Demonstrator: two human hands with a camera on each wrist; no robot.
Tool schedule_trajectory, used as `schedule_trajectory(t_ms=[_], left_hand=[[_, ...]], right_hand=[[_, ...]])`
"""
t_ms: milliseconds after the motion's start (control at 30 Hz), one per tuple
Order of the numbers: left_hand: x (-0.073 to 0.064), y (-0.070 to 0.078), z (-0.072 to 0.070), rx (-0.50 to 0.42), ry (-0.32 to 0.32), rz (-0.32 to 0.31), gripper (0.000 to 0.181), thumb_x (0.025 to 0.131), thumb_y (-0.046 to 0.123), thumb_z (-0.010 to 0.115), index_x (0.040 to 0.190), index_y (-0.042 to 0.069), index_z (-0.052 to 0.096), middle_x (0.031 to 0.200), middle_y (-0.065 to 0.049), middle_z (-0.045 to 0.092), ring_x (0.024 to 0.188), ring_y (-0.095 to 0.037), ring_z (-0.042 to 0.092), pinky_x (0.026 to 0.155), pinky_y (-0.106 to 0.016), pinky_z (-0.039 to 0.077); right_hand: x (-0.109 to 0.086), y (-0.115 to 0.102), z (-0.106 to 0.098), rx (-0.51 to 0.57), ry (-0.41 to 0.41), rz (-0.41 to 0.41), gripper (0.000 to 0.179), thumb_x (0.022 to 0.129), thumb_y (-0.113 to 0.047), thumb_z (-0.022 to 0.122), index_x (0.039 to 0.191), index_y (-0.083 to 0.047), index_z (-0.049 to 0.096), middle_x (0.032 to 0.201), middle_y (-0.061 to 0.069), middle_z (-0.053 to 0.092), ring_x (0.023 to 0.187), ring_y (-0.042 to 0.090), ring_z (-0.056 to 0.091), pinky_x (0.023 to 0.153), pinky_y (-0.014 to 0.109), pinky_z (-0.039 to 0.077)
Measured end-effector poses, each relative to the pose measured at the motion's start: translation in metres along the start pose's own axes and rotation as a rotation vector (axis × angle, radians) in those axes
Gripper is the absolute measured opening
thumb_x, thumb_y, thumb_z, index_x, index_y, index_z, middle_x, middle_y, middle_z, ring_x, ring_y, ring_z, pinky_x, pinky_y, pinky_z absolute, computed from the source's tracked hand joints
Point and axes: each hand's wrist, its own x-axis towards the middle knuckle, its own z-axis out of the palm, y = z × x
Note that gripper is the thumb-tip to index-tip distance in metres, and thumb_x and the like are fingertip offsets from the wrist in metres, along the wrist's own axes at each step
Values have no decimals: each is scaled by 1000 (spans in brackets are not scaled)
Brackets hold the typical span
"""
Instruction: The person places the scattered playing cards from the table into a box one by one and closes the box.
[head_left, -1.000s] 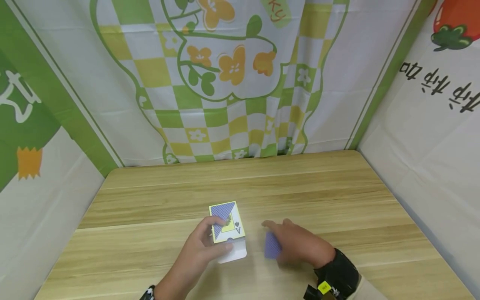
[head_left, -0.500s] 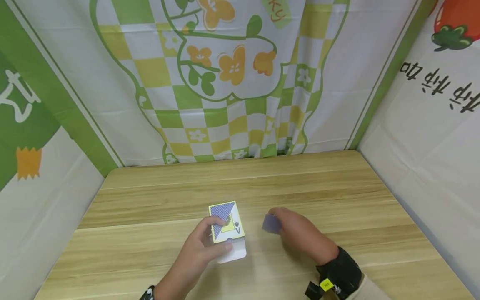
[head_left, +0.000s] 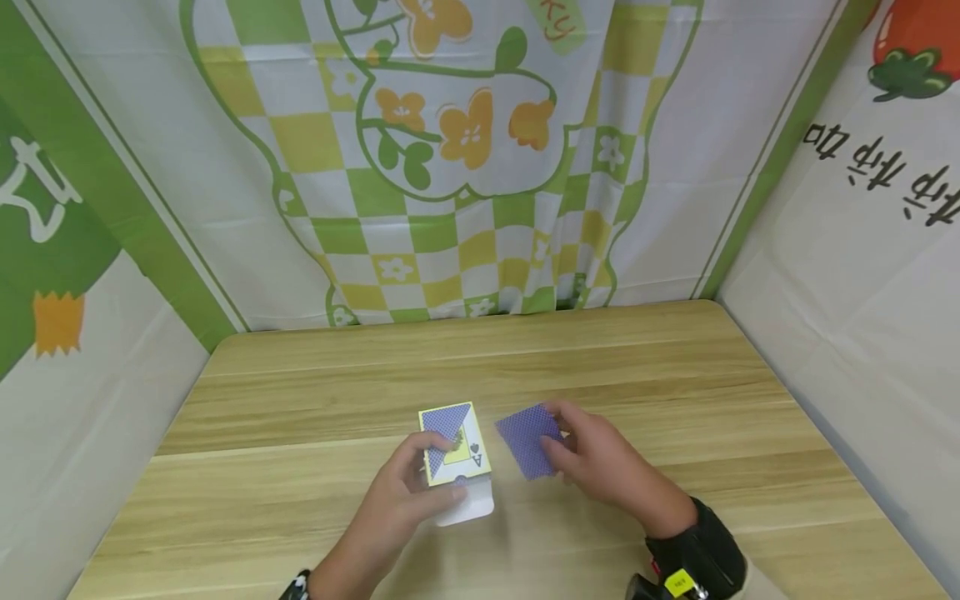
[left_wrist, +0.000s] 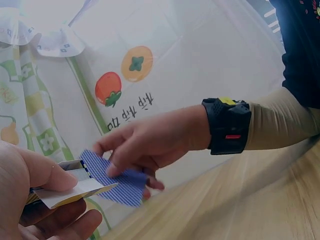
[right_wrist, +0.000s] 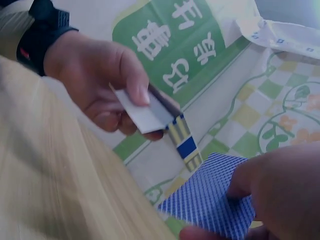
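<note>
My left hand (head_left: 401,483) grips a playing card box (head_left: 453,446) printed with an ace of spades and a blue checked pattern. The box's white flap (head_left: 468,502) hangs out toward me, with my thumb on it; the left wrist view shows that end open. Just right of the box, my right hand (head_left: 600,454) pinches blue-backed playing cards (head_left: 528,442) between thumb and fingers. In the right wrist view the cards (right_wrist: 210,197) show their blue patterned back; how many there are I cannot tell. Cards and box are apart in the head view.
Both hands are above a wood-grain table (head_left: 300,375). A printed curtain (head_left: 465,250) hangs behind its far edge, and white cloth walls (head_left: 862,317) stand on both sides. A black wrist camera band (head_left: 697,550) is on the right wrist.
My right hand has lifted the cards and turned them so their patterned back faces up, bringing them closer to the box. The left hand and box have stayed in place.
</note>
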Motion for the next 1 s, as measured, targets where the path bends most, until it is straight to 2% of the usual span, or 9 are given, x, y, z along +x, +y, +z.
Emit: schedule_trajectory(t_ms=[133,333,500,700,867,1000], left_hand=[[0,-1,0,0,-9,20,50,81,-4,75,122,6,48,126,-16,50,101,-24,66,80,-38,61],[0,-1,0,10,-16,22,50,82,-4,74,123,6,47,126,-17,50,100,-25,67,78,-38,61],[0,0,0,28,-20,31,49,83,-3,73,124,6,47,131,-19,46,99,-25,66,76,-35,61],[0,1,0,44,-19,41,49,83,-2,73,124,6,48,136,-21,43,110,-29,62,78,-33,61],[0,1,-1,55,-17,48,48,83,-5,70,124,6,47,135,-19,45,112,-30,61,85,-38,59],[0,1,-1,72,-7,48,52,81,-10,64,127,5,46,133,-20,48,105,-29,64,82,-37,59]], right_hand=[[-6,-11,-5,181,-40,16,35,103,-19,60,133,-7,49,110,15,71,64,17,63,51,29,54],[-11,-22,-8,345,-132,10,27,104,-22,59,123,-4,52,93,10,73,54,11,54,45,20,44],[-13,-21,-5,468,-245,-38,26,106,-21,54,119,1,52,82,8,70,48,6,42,43,18,34],[-15,-19,-2,580,-426,-135,24,106,-14,49,124,2,50,75,5,65,50,5,46,42,17,35],[-16,-16,5,593,-568,-171,21,104,-9,50,123,0,51,86,15,67,55,6,51,41,23,37],[-14,-13,13,602,-711,-172,21,104,-9,51,122,1,52,93,32,65,59,6,53,44,27,40]])
